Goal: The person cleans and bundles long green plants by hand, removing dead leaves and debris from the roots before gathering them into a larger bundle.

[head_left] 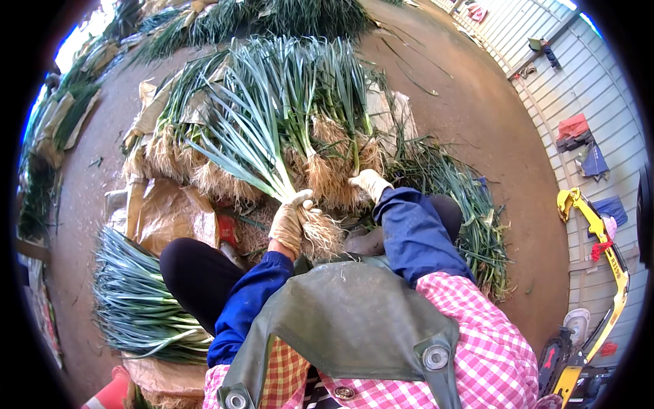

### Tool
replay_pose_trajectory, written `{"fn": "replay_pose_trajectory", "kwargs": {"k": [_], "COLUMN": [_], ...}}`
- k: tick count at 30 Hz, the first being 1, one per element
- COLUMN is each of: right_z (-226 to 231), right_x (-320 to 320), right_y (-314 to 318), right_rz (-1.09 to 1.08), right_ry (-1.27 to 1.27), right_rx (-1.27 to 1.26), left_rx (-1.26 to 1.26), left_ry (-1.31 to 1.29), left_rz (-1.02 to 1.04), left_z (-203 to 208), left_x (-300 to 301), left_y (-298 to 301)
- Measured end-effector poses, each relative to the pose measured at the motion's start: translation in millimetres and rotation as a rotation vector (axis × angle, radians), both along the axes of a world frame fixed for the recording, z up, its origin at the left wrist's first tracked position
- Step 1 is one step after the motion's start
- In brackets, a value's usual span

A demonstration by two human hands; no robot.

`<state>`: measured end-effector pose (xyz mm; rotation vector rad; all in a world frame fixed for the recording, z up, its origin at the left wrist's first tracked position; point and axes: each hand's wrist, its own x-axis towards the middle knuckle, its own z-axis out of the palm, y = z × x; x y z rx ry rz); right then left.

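Observation:
A gloved hand, my left, is closed round the white lower stems of a bunch of leeks. Their flat green leaves fan up and to the left, and pale bushy roots hang below the fist. Farther right, my right hand, also gloved, has its fingers closed at the base of a single leek at the near edge of a big heap. Matted straw-coloured roots of the heaped leeks lie between the hands.
A neat stack of leeks lies at my left, by brown sacking. Loose green trimmings are piled beyond my right knee. More leeks lie at the back. A yellow jointed arm of a machine stands by the right wall.

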<state>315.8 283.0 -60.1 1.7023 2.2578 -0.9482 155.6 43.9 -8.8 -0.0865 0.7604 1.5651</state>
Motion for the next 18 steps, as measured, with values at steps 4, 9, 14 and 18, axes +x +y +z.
{"fn": "replay_pose_trajectory", "kwargs": {"k": [4,9,14,18], "right_z": [74.1,104.6,64.7,66.8], "right_x": [-52.0,-40.6,-56.2,-92.4], "right_y": [-79.9,-134.7,-77.3,-92.1], "right_rz": [-0.06,0.708,0.015,-0.169], "right_ry": [0.661,0.109,0.613,0.751], "right_rx": [-0.16,0.149,-0.4,-0.457], "left_rx": [0.14,0.111,0.073,0.107], "left_ry": [0.027,0.031,-0.019,-0.01], "left_rz": [0.019,-0.034,-0.082,-0.068], "left_z": [-18.9,-2.9,-19.7,-24.5], "left_x": [-21.6,6.3,7.6,1.7], "left_y": [-19.8,-6.1,-8.4,-12.0]}}
